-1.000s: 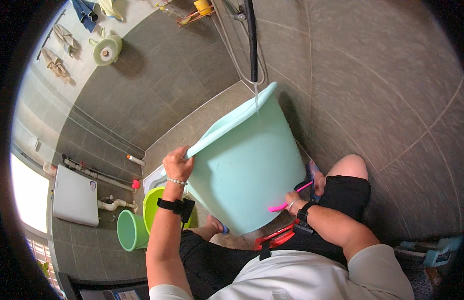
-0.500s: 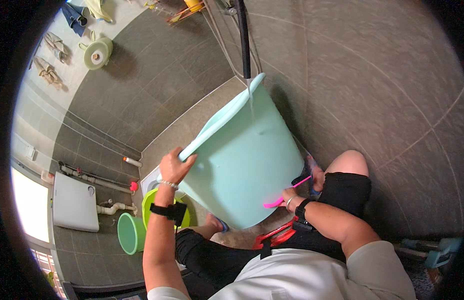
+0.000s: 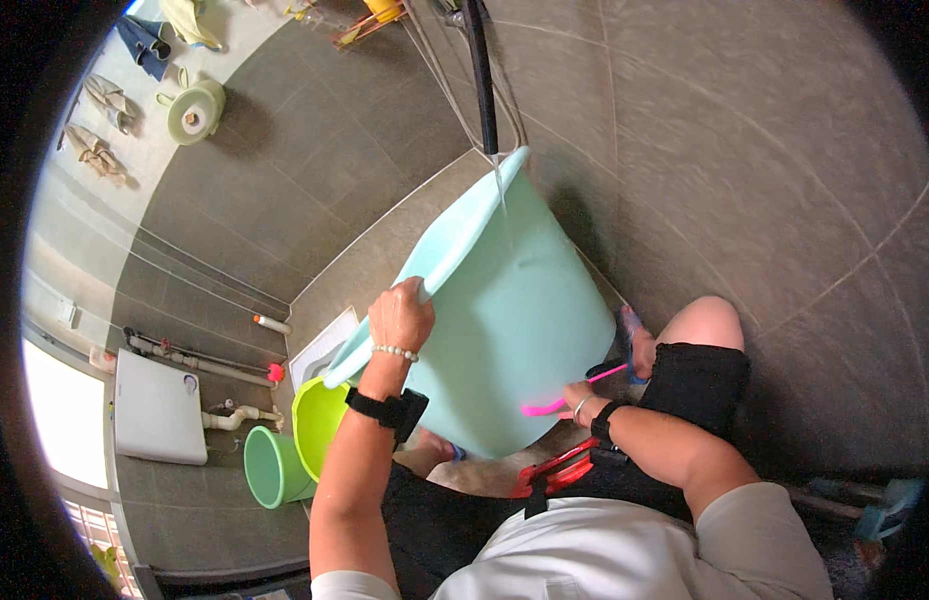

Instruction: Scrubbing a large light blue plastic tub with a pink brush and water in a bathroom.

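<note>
- In front of the person, the left hand [image 3: 402, 318] grips the rim [image 3: 347, 362] of a tilted turquoise tub [image 3: 515, 320].
- Low beside the tub, the right hand [image 3: 577, 401] holds a pink tool [image 3: 543, 409].
- Above the tub, a black tube [image 3: 482, 100] pours water [image 3: 501, 185].

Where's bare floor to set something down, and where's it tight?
Bare floor shows between the mint tub and the tiled wall beyond the left hand. Crowded: left of the tub, lime bucket and green bucket; at its near side, right hand with pink handle.
</note>
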### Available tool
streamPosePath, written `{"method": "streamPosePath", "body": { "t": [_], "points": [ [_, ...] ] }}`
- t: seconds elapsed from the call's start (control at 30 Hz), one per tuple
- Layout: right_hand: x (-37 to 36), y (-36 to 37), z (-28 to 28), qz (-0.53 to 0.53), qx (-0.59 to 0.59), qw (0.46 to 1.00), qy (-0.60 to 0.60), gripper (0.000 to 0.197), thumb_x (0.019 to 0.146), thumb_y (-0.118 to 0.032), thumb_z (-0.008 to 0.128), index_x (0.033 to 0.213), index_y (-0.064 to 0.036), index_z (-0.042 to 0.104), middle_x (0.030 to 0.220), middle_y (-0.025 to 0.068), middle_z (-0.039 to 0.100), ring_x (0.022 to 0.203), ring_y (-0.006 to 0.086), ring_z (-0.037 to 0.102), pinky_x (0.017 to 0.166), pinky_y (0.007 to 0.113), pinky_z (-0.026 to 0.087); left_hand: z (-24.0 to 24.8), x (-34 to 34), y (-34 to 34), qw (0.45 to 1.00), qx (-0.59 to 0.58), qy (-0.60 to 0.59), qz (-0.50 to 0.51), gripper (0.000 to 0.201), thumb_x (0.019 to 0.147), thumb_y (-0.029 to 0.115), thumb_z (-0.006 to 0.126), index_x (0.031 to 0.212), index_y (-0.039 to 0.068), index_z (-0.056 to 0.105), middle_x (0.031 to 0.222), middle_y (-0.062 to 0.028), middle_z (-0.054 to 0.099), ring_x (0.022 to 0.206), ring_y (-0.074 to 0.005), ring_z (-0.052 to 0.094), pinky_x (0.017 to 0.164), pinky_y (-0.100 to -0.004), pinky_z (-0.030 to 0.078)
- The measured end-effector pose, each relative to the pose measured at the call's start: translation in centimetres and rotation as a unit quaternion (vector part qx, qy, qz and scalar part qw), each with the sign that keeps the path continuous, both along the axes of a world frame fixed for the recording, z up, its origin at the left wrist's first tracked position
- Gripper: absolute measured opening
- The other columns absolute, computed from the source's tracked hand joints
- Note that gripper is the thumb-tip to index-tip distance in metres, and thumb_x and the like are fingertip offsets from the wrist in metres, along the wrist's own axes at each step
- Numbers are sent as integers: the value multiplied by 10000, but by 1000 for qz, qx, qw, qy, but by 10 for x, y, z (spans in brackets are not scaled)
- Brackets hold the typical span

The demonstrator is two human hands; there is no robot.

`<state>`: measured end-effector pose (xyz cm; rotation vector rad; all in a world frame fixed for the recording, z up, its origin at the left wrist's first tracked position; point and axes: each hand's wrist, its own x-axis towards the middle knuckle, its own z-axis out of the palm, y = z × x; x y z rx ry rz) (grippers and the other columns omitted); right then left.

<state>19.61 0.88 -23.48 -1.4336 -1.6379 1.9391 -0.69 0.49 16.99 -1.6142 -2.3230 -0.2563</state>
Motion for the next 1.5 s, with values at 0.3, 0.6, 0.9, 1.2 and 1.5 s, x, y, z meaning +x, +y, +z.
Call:
{"method": "streamPosePath", "body": {
  "t": [0.3,0.6,0.9,1.2,1.5],
  "points": [
    [17,19,133,354,365,805,-305,195,630,-204,661,750,-53,632,804,136,617,734,261,607,595,355,475,-56,-23,-47,987,104,-125,8,190,612,101,561,801,90,577,645,-150,567,619,-332,558,545,-403,443],
    [23,26,113,308,240,866,-313,328,580,-234,731,786,-14,600,799,175,595,763,302,582,684,365,455,-30,25,-6,995,-61,-77,22,285,653,263,614,783,38,497,687,-160,576,622,-328,566,521,-408,445],
    [12,21,65,211,303,891,-264,177,762,-106,462,829,-73,623,840,115,618,788,220,608,598,344,468,-47,7,24,997,9,-44,65,197,709,189,558,845,62,495,676,-181,577,630,-350,572,556,-441,449],
    [-6,26,116,-149,188,942,-233,386,736,-61,429,1114,16,403,910,187,545,754,323,569,629,400,446,-52,-33,18,993,-4,-59,104,171,693,152,509,841,68,528,710,-202,582,678,-376,566,616,-450,453],
    [-23,25,226,38,449,892,36,625,765,-84,396,1317,-227,141,885,188,450,624,392,494,599,465,426,-45,-31,8,992,-19,-80,95,207,684,124,504,882,70,533,700,-206,581,689,-373,567,626,-453,450]
  ]
}}
